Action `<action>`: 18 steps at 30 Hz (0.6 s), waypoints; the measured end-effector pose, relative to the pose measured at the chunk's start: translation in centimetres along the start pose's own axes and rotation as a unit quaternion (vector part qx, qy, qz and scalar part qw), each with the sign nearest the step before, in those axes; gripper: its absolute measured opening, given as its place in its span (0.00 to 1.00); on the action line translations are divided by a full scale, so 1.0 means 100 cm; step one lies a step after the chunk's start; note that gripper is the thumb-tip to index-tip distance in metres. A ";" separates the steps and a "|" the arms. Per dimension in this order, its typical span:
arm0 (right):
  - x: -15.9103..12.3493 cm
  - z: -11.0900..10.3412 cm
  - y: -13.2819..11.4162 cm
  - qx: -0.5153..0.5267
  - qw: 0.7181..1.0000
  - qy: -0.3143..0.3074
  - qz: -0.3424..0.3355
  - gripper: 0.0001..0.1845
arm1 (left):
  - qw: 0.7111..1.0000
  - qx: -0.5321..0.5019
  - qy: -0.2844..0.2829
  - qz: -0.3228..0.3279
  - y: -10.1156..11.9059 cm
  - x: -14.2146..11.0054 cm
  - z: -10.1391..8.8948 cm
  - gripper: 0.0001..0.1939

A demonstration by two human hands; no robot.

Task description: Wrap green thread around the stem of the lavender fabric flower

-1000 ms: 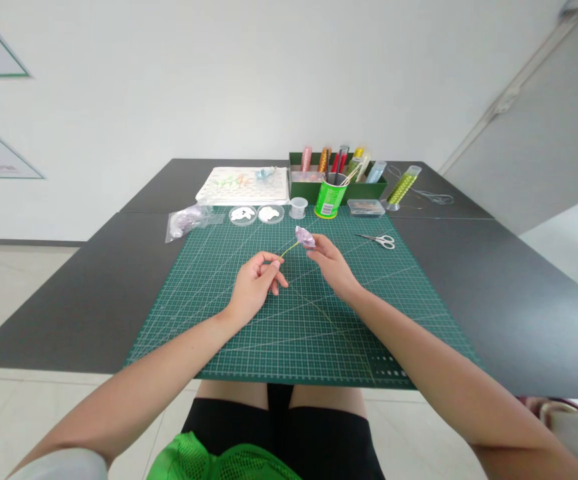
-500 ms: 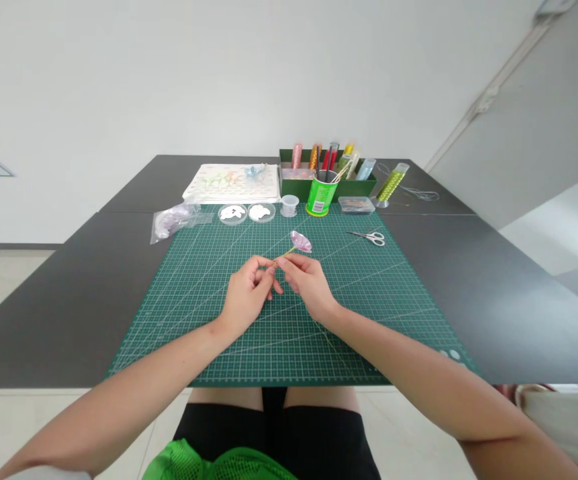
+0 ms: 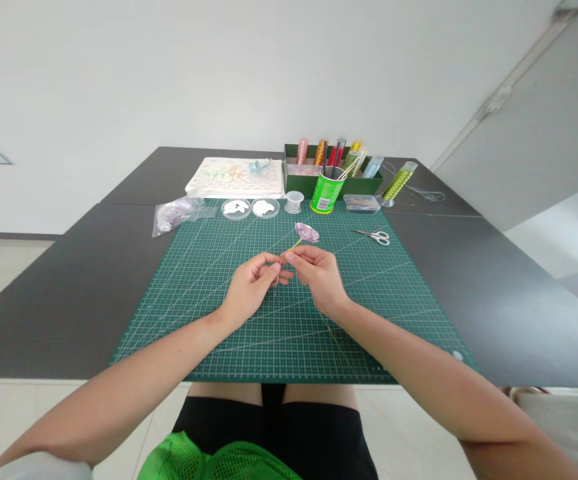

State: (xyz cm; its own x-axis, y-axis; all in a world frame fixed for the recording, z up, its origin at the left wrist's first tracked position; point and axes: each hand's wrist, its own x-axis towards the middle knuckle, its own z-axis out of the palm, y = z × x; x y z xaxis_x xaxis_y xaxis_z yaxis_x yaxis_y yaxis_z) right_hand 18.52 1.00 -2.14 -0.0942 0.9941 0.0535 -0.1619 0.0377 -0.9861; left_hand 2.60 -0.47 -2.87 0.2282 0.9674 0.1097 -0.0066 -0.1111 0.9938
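Over the middle of the green cutting mat (image 3: pixel 209 320), both my hands meet on a thin yellow-green wire stem (image 3: pixel 291 248) topped by a small purple beaded flower (image 3: pixel 307 232). My left hand (image 3: pixel 251 287) pinches the lower end of the stem with curled fingers. My right hand (image 3: pixel 319 275) pinches the stem just below the flower, which points up and away from me. A long thin wire trails from my hands toward the mat's near edge.
At the mat's far edge lie two round dishes (image 3: pixel 250 208), a small clear jar (image 3: pixel 295 201), a green can (image 3: pixel 326 191), a green organizer with bead tubes (image 3: pixel 333 163), a clear box (image 3: pixel 361 203), scissors (image 3: pixel 373 235), a plastic bag (image 3: pixel 176 212) and a pattern sheet (image 3: pixel 236 177).
My right hand moved from the flower head down the stem to meet my left hand. The flower now stands free above both hands.
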 end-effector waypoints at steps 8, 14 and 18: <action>0.002 -0.001 0.000 -0.010 1.000 -0.003 -0.003 0.14 | 0.998 -0.031 -0.032 -0.041 -0.001 0.004 -0.006 0.14; 0.004 -0.003 0.000 0.004 1.000 -0.006 0.014 0.15 | 0.997 -0.042 -0.030 -0.057 0.001 0.005 -0.007 0.13; 0.005 -0.005 0.000 0.015 1.000 -0.023 0.010 0.15 | 0.982 -0.136 -0.053 -0.122 0.003 0.006 -0.009 0.14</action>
State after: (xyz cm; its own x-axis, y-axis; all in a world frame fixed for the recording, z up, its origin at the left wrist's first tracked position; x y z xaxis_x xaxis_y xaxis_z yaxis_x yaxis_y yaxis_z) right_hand 18.94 1.58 -2.14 -0.1418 0.9890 0.0421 -0.1897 0.0146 -0.9817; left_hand 1.90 0.25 -2.51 0.3558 0.9269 -0.1196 -0.1951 0.1988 0.9604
